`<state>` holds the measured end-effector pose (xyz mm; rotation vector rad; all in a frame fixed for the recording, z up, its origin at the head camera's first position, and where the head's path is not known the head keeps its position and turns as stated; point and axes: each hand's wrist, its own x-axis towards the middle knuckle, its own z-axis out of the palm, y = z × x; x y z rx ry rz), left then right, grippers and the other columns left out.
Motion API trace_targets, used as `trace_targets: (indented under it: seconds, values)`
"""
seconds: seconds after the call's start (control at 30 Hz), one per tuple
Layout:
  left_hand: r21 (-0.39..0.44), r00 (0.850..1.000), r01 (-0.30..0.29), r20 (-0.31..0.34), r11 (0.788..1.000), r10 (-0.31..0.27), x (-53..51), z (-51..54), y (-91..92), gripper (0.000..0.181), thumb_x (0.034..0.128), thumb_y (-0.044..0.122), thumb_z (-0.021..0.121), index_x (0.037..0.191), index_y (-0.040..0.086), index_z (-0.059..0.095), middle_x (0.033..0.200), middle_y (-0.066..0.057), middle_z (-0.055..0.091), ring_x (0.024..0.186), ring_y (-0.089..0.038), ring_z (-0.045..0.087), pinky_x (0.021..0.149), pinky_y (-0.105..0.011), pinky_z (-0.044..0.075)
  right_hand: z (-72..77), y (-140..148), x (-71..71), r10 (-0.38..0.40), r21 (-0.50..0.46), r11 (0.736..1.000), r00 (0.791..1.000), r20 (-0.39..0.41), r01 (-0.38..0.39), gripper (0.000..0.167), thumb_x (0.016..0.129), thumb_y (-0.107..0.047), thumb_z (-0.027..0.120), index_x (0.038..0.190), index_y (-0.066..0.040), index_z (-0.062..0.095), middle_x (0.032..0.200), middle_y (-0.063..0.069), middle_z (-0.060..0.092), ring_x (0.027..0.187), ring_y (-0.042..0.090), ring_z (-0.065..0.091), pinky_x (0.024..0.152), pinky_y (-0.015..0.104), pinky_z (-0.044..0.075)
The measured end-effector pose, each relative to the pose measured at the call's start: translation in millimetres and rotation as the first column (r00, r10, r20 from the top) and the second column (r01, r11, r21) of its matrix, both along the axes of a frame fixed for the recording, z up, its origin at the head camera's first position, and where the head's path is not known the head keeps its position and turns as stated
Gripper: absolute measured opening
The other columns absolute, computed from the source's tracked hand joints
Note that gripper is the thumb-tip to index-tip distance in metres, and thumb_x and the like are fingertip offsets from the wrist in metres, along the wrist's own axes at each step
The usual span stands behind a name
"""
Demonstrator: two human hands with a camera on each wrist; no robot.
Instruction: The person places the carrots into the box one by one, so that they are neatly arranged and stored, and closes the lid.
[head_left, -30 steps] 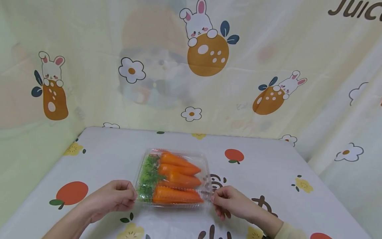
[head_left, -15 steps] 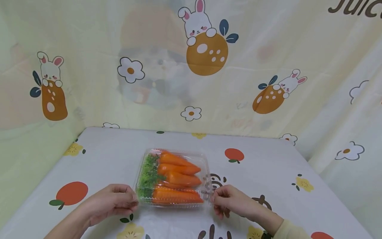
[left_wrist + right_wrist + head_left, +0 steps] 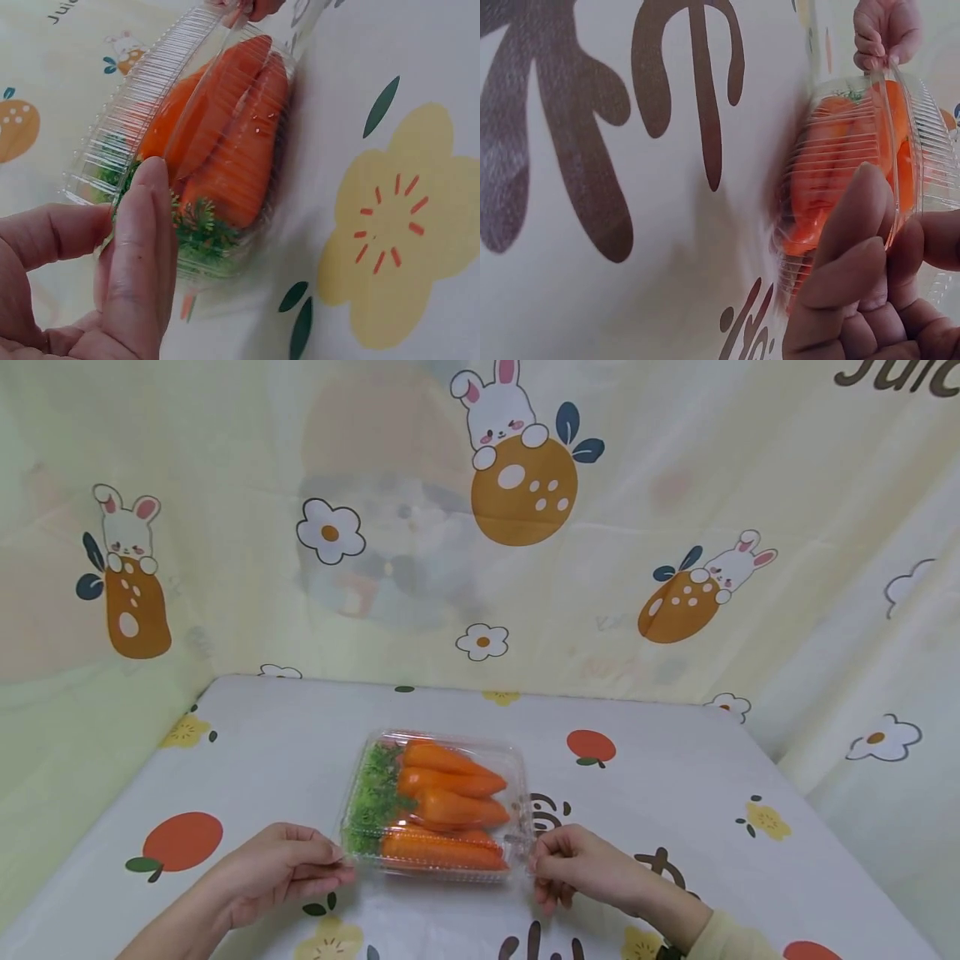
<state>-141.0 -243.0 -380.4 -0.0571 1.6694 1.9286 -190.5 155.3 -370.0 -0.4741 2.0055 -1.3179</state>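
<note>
A clear plastic clamshell box (image 3: 516, 768) lies on the table with its lid over several orange carrots (image 3: 459, 810). Their leafy green tops (image 3: 372, 797) point left. At the box's near left corner, my left hand (image 3: 281, 867) pinches the rim between thumb and fingers; the left wrist view shows this hand (image 3: 131, 262) close up. My right hand (image 3: 581, 864) pinches the near right corner, its lower fingers curled. In the right wrist view, fingers of that hand (image 3: 855, 262) hide part of the rim. I cannot tell whether the lid is fastened.
A white tablecloth (image 3: 652, 793) printed with fruit, flowers and brown lettering covers the table. Behind it hangs a pale curtain (image 3: 420, 610) with rabbit prints, and more curtain (image 3: 847, 635) closes off the right side.
My left hand has shifted slightly down and right at the box's corner, its lower fingers now straighter. The right hand and the box have stayed nearly in place.
</note>
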Motion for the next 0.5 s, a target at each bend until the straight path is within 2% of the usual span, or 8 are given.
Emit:
trace_targets:
  seconds: [0.13, 0.3, 0.43, 0.5]
  values:
    - [0.008, 1.000, -0.025, 0.012, 1.000, 0.025, 0.6, -1.8, 0.2, 0.016, 0.1011, 0.004, 0.056, 0.105, -0.004, 0.069, 0.096, -0.007, 0.079, 0.090, -0.012, 0.077, 0.083, -0.023, 0.062, 1.3, -1.4, -0.9, 0.014, 0.015, 1.000, 1.000, -0.018, -0.014, 0.023, 0.100, -0.013, 0.055, 0.086, 0.004, 0.062, 0.072, 0.001, 0.068, 0.063, 0.008, 0.063, 0.053, 0.018, 0.047]
    - [-0.026, 0.998, -0.059, 0.024, 0.998, 0.060, -0.9, -2.1, 3.4, 0.013, 0.1001, 0.005, 0.058, 0.106, -0.006, 0.063, 0.096, -0.008, 0.079, 0.090, -0.013, 0.077, 0.082, -0.023, 0.062, 3.0, -2.0, -1.7, 0.032, 0.049, 0.998, 0.998, -0.059, -0.029, 0.028, 0.100, -0.015, 0.056, 0.088, 0.010, 0.061, 0.069, 0.001, 0.067, 0.061, 0.009, 0.060, 0.052, 0.019, 0.046]
    - [-0.037, 0.996, -0.080, 0.034, 0.996, 0.082, -1.2, -2.0, 4.3, 0.033, 0.1004, 0.004, 0.058, 0.124, -0.015, 0.044, 0.097, -0.009, 0.079, 0.088, -0.014, 0.077, 0.079, -0.022, 0.062, 4.7, -2.6, -2.0, 0.025, 0.079, 0.997, 0.997, -0.071, -0.020, 0.028, 0.099, -0.015, 0.056, 0.087, 0.010, 0.061, 0.068, 0.000, 0.065, 0.060, 0.010, 0.057, 0.051, 0.019, 0.046]
    - [-0.057, 0.997, -0.069, 0.021, 0.996, 0.071, -0.5, -1.6, 3.6, 0.039, 0.1004, 0.004, 0.058, 0.128, -0.019, 0.043, 0.096, -0.009, 0.079, 0.087, -0.012, 0.077, 0.078, -0.020, 0.062, 5.2, -3.4, -2.3, 0.025, 0.091, 0.996, 0.997, -0.072, -0.019, 0.029, 0.099, -0.016, 0.056, 0.087, 0.010, 0.061, 0.067, 0.000, 0.064, 0.060, 0.010, 0.055, 0.051, 0.019, 0.046]
